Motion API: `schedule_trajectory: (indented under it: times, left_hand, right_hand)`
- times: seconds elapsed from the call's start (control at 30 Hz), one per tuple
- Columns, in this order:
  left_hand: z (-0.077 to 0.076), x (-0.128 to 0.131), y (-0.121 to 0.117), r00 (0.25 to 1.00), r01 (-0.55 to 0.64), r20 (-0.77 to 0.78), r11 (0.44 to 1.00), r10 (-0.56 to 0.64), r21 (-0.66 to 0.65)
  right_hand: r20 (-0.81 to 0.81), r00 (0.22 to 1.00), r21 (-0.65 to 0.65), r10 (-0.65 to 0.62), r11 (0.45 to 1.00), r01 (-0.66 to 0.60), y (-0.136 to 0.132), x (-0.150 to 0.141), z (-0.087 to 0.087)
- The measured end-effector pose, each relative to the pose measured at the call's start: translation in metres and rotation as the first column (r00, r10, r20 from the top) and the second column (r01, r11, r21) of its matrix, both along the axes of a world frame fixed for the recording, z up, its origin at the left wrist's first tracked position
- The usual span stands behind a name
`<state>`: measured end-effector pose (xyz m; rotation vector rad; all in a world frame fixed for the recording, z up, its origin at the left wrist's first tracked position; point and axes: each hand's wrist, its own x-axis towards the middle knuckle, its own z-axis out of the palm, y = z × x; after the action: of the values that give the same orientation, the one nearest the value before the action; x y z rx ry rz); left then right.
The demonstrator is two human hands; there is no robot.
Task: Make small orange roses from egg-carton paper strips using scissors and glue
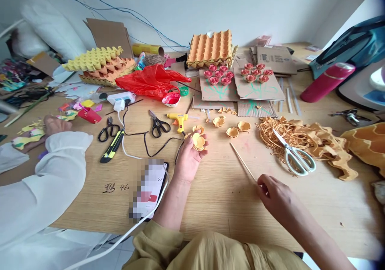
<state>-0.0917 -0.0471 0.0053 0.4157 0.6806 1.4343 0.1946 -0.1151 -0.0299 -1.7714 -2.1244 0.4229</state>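
Note:
My left hand (188, 158) is closed around a small orange paper flower (199, 141), held just above the wooden table (216, 190). My right hand (275, 198) pinches the near end of a thin wooden stick (242, 162) that lies slanted on the table. A yellow glue gun (179, 120) rests just beyond the flower. Three more orange flowers (232, 132) sit further back.
A phone (148, 190) on a white cable lies at my left. Black scissors (158, 125), a second black pair (108, 129) and a utility knife (112, 146) lie nearby. White-handled scissors (296, 156) rest on orange scraps. Another person's white sleeve (45, 182) fills the left. Egg trays (210, 47), a red bag (150, 81) and a pink bottle (326, 81) stand behind.

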Motion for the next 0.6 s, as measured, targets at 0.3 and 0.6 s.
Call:
schedule_trajectory:
  times: [0.3, 0.6]
  left_hand:
    - [-0.007, 0.006, 0.000, 0.998, 0.044, -0.050, 0.999, -0.043, 0.020]
    - [-0.013, 0.010, -0.003, 0.985, 0.104, -0.144, 0.993, -0.095, 0.060]
  right_hand:
    - [0.044, 0.998, 0.037, -0.052, 0.998, 0.051, 0.025, 0.025, -0.005]
    - [0.032, 0.999, -0.012, -0.017, 1.000, 0.018, 0.011, 0.029, -0.006]
